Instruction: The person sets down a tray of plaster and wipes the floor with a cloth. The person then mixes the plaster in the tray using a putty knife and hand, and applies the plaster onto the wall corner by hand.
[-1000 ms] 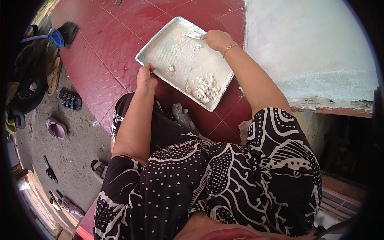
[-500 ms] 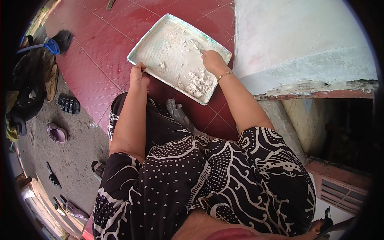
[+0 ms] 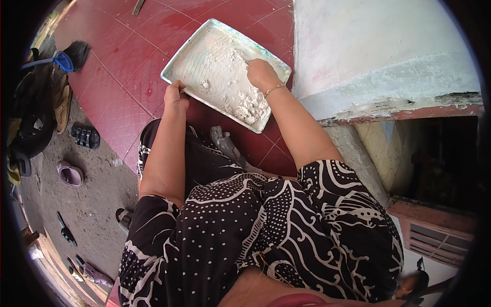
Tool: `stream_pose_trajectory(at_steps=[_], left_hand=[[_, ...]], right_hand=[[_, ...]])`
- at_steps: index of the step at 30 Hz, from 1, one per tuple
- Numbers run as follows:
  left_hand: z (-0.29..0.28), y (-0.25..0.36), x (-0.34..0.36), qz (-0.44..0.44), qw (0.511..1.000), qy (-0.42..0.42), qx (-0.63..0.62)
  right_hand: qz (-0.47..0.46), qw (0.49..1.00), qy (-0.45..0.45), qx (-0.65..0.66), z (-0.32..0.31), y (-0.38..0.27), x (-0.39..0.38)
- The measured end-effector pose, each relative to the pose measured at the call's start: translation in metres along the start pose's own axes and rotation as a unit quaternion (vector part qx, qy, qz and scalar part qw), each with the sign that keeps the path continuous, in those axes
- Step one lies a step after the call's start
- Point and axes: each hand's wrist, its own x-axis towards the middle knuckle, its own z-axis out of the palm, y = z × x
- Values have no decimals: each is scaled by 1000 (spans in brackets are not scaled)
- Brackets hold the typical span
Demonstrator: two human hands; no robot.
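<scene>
A shallow rectangular tray (image 3: 204,31) with a pale, green-smeared rim rests tilted over the red tiled floor. Inside it a thin off-white paste is spread, and a heap of crumbly white lumps (image 3: 251,106) lies toward the near right corner. My left hand (image 3: 175,95) is closed around the tray's near left edge. Over the tray's right half, my right hand (image 3: 262,75), with a bracelet at the wrist, is curled with its fingers down at the paste. Whatever those fingers grip, if anything, is hidden behind the hand.
A whitewashed wall ledge (image 3: 378,61) stands close on the right. Left of the red tiles (image 3: 123,66) lie a blue-handled broom (image 3: 64,60), a black sandal (image 3: 85,135) and a mauve shoe (image 3: 70,173) on grey ground. A crumpled grey plastic thing (image 3: 223,140) sits by my knee.
My right hand has moved a little left across the paste, away from the tray's right edge. My left hand keeps its grip on the tray, which stays almost in place.
</scene>
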Motion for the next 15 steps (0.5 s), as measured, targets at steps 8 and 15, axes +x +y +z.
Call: stream_pose_trajectory(at_steps=[8, 15], left_hand=[[-14, -7, -9, -4, 1000, 8, 1], [-25, -1, 12, -12, 999, -29, -10]], right_hand=[[-50, 990, -98, -85, 6, -28, -100], [-118, 991, -58, -9, -8, -51, -36]])
